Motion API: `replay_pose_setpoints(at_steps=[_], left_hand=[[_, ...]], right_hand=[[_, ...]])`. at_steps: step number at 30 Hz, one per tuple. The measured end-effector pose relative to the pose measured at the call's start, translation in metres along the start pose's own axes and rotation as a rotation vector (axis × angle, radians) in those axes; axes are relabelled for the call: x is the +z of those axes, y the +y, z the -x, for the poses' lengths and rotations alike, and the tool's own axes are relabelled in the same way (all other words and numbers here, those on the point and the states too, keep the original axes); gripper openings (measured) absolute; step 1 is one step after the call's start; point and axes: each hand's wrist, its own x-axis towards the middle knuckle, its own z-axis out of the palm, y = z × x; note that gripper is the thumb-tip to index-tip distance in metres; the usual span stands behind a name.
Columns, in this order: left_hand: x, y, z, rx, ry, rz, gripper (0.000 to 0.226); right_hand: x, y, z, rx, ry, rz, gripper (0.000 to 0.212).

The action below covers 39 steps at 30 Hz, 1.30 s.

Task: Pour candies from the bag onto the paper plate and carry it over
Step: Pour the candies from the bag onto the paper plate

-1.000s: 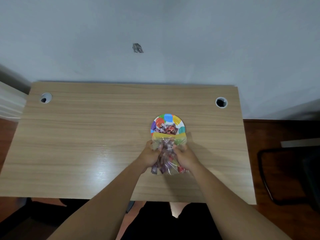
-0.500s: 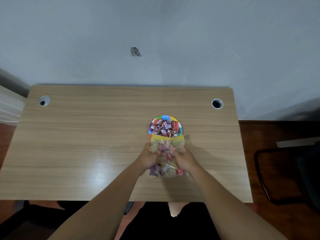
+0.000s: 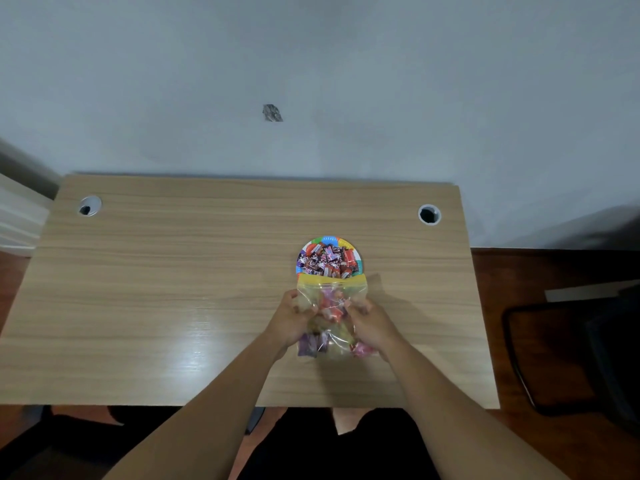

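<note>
Head view is showing both forearms reaching forward over the near edge of a wooden table [image 3: 173, 289], the two bare hands meeting at a clear plastic bag [image 3: 330, 317] with a yellow zip strip. The left hand [image 3: 289, 322] is gripping the bag's left side, its fingers [image 3: 294, 297] curling in and pinching the plastic; the right hand [image 3: 372, 322] is mirroring it on the right side, fingers [image 3: 358, 306] bunching the film between them. The bag is lying tilted away from the person, its yellow mouth resting at the near rim of a paper plate [image 3: 325, 240] with a multicoloured border, which is sitting on the table right of centre. Wrapped candies [image 3: 327, 259] in red, purple and white are heaping on the plate, while more are sitting inside the bag between the hands and at its near end. Wrappers are carrying print, but it is too small and blurred to read. Two round cable holes are showing at the table's far corners.
</note>
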Motion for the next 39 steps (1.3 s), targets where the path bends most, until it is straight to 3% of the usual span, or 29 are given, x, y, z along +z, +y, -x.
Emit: replay_pose_setpoints(at_steps=[16, 23, 27, 33, 39], left_hand=[[-0.002, -0.001, -0.009, 0.035, 0.056, 0.047, 0.05], [-0.004, 0.001, -0.015, 0.033, 0.076, 0.024, 0.052], [-0.006, 0.005, -0.014, 0.025, 0.049, 0.029, 0.049], [-0.004, 0.01, -0.012, -0.002, 0.03, 0.016, 0.055], [-0.004, 0.006, -0.017, -0.003, 0.05, -0.001, 0.057]], right_hand=[[0.0, 0.008, -0.016, -0.018, 0.091, 0.034, 0.036], [-0.004, 0.0, -0.01, -0.021, 0.038, -0.045, 0.039], [-0.007, 0.004, -0.011, 0.008, -0.013, -0.098, 0.034], [-0.005, 0.006, -0.016, 0.03, 0.044, -0.077, 0.022], [-0.004, 0.007, -0.017, 0.013, 0.107, 0.018, 0.037]])
